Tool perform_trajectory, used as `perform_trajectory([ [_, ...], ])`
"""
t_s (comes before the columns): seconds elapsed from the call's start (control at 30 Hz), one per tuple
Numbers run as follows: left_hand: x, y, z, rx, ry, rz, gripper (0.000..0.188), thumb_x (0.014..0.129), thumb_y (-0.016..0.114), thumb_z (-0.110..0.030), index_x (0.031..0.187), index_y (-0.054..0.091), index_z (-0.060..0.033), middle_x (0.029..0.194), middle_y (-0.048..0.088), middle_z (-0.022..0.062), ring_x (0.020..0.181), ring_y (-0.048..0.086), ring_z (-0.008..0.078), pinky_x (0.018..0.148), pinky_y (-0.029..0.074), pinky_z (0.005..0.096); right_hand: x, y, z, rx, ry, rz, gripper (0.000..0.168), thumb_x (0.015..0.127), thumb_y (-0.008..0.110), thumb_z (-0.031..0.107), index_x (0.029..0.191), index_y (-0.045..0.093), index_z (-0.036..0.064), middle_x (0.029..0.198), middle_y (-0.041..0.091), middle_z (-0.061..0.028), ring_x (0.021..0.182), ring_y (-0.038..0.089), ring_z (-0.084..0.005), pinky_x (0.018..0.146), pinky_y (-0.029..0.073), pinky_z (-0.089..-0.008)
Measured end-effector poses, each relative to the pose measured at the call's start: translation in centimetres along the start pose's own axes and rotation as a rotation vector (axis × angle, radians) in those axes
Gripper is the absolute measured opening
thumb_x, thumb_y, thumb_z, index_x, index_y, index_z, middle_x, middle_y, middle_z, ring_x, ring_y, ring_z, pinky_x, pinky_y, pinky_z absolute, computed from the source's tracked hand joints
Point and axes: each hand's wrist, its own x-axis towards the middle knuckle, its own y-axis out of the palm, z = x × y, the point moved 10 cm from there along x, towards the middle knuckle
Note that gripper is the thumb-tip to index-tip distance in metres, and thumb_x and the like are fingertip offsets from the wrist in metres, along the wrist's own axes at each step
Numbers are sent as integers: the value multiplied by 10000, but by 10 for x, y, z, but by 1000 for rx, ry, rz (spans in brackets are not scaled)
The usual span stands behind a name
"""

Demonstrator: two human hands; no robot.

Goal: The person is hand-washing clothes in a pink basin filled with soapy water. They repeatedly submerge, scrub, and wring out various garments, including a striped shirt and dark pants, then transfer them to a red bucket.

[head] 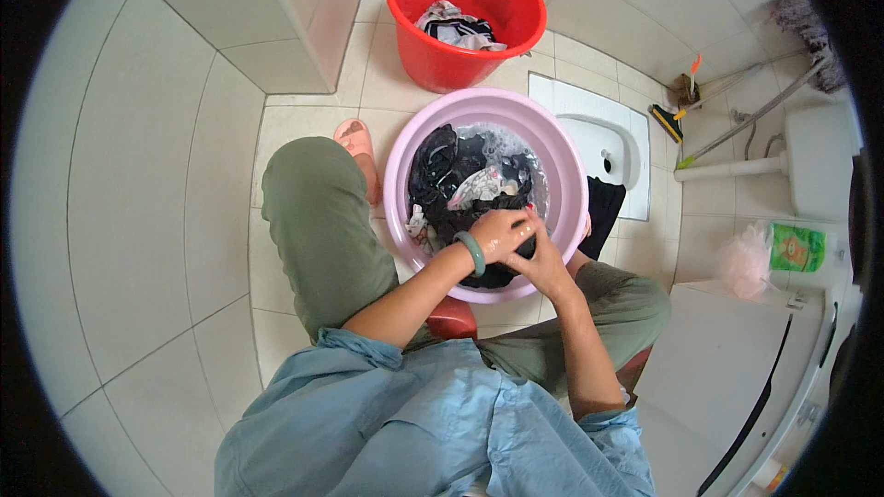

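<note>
A pink plastic basin (486,105) stands on the floor before me, holding soapy water and wet clothes. Mostly black garments (436,169) lie in it, with a white patterned cloth (480,186) among them. My left hand (503,236), with a green bangle (471,253) at its wrist, is wet and hangs over the basin's near right part. My right hand (544,264) meets it there, their fingertips close together. Dark cloth shows between and below the hands; whether either one grips it cannot be made out.
Beyond the basin stands a red bucket (442,62) with clothes inside. A squat toilet (639,152) lies to its right, beside a black cloth (604,210). A floor brush (666,123) and a mop lean farther right. A white cabinet (711,352) is at lower right.
</note>
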Motion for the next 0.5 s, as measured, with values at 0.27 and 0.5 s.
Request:
perform_trajectory([
  [0.27, -7, 4, -22, -57, 56, 217, 455, 770, 660, -386, 1048, 561, -40, 922, 603, 138, 839, 599, 284, 747, 465, 362, -26, -48, -13, 158, 191, -94, 267, 719, 694, 113, 934, 559, 29, 821, 575, -47, 764, 526, -110, 692, 436, -251],
  [0.5, -9, -3, -38, 517, 203, 32, 575, 644, 724, -452, 1048, 557, -78, 1003, 536, 115, 1003, 495, 267, 888, 315, 381, -61, -109, -19, 891, 70, -464, 337, 705, 577, 19, 1021, 468, 62, 988, 552, -68, 941, 541, -188, 879, 431, -334],
])
